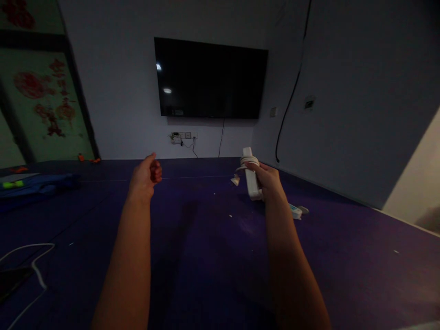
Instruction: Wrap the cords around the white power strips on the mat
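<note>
My right hand [268,181] is closed round a white power strip [250,176] that has its cord wound about its upper part; a plug end hangs off to the left. My left hand [147,175] is held up at the same height, curled into a loose fist with nothing visible in it. Both arms reach forward over the purple floor mat [206,256].
A dark wall-mounted TV [210,79] hangs ahead, wall sockets [182,136] below it. A black cable [292,91] runs down the right wall. A white cord [34,261] lies at the left, a blue item [34,183] beyond it. A small white object [297,211] sits on the mat.
</note>
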`<state>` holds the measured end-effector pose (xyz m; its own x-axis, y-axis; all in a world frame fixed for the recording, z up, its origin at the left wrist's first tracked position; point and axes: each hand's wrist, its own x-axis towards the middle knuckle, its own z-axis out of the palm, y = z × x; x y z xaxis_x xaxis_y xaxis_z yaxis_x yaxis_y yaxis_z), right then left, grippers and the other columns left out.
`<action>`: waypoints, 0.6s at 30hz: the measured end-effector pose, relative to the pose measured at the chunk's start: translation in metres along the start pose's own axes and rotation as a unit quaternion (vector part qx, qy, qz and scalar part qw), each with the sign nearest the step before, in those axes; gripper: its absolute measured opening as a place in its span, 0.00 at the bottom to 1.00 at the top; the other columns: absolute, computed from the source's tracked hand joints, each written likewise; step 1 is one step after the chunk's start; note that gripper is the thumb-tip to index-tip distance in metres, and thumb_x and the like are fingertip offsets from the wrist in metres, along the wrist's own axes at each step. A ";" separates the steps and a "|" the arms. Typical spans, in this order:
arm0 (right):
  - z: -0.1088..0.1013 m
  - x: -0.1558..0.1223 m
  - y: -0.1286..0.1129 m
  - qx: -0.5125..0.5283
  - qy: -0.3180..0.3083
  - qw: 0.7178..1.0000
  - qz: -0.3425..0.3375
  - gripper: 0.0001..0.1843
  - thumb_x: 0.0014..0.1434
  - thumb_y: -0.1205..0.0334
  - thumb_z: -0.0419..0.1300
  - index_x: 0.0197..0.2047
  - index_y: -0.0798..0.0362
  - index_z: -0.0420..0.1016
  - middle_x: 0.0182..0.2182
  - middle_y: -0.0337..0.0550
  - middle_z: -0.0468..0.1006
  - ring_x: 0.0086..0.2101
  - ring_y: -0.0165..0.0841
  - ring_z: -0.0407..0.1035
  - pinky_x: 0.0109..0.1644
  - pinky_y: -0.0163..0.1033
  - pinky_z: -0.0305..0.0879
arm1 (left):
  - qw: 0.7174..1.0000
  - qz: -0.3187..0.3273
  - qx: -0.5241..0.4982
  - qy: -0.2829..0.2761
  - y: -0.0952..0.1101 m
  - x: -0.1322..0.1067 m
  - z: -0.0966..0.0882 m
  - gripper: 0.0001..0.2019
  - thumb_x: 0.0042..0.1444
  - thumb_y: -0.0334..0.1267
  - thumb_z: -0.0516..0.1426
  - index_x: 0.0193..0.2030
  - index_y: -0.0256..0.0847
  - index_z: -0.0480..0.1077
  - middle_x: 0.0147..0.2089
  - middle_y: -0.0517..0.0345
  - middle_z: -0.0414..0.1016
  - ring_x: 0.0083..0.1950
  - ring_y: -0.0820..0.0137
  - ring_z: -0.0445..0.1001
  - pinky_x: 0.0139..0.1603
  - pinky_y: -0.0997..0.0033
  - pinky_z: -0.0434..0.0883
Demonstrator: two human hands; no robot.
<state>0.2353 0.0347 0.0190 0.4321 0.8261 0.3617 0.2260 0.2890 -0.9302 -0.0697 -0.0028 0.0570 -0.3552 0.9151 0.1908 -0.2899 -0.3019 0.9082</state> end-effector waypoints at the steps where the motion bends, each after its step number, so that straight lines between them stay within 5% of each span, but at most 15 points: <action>1: 0.009 -0.005 -0.008 0.073 -0.015 0.997 0.016 0.25 0.46 0.51 0.64 0.44 0.59 0.76 0.32 0.47 0.79 0.30 0.36 0.73 0.29 0.35 0.66 | 0.999 0.008 0.043 -0.012 -0.003 0.000 0.003 0.17 0.51 0.46 0.57 0.18 0.38 0.65 0.15 0.62 0.61 0.16 0.78 0.58 0.17 0.79 0.53; 3: 0.029 -0.016 -0.022 0.192 -0.048 0.979 0.052 0.21 0.45 0.55 0.65 0.41 0.60 0.76 0.29 0.46 0.78 0.28 0.33 0.72 0.29 0.35 0.67 | 0.990 0.034 0.124 -0.053 -0.010 -0.003 0.009 0.15 0.45 0.49 0.62 0.25 0.37 0.72 0.24 0.54 0.73 0.25 0.74 0.68 0.23 0.77 0.60; 6: 0.056 -0.032 -0.035 0.290 -0.121 0.942 0.122 0.20 0.50 0.53 0.63 0.41 0.59 0.74 0.26 0.45 0.77 0.25 0.32 0.70 0.28 0.36 0.68 | 0.968 0.055 0.203 -0.140 -0.021 -0.011 0.021 0.15 0.39 0.45 0.67 0.32 0.39 0.76 0.36 0.49 0.78 0.37 0.67 0.73 0.30 0.74 0.64; 10: 0.080 -0.050 -0.040 0.351 -0.246 0.885 0.181 0.20 0.58 0.49 0.54 0.42 0.58 0.72 0.25 0.43 0.75 0.22 0.32 0.68 0.27 0.37 0.68 | 0.939 0.050 0.255 -0.227 -0.033 -0.014 0.029 0.10 0.39 0.37 0.67 0.31 0.39 0.76 0.31 0.52 0.76 0.30 0.70 0.71 0.29 0.73 0.62; 14: 0.090 -0.053 -0.034 0.341 -0.290 0.869 0.212 0.20 0.61 0.48 0.50 0.41 0.58 0.71 0.25 0.44 0.74 0.23 0.32 0.68 0.28 0.38 0.68 | 0.949 0.035 0.257 -0.181 -0.036 -0.008 0.026 0.07 0.43 0.34 0.63 0.21 0.37 0.70 0.19 0.58 0.68 0.19 0.75 0.63 0.24 0.73 0.60; 18: 0.094 -0.046 -0.023 0.327 -0.297 0.873 0.208 0.22 0.59 0.45 0.53 0.42 0.58 0.71 0.25 0.46 0.74 0.23 0.33 0.69 0.27 0.39 0.68 | 0.972 0.107 0.192 -0.084 -0.029 -0.008 0.025 0.08 0.39 0.35 0.66 0.23 0.37 0.71 0.18 0.61 0.67 0.19 0.76 0.63 0.22 0.75 0.59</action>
<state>0.1279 0.0357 0.0183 -0.2144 0.9742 0.0700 -0.4732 -0.0409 -0.8800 -0.0364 0.0056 0.0387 -0.2122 0.8828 0.4191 0.1386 -0.3974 0.9071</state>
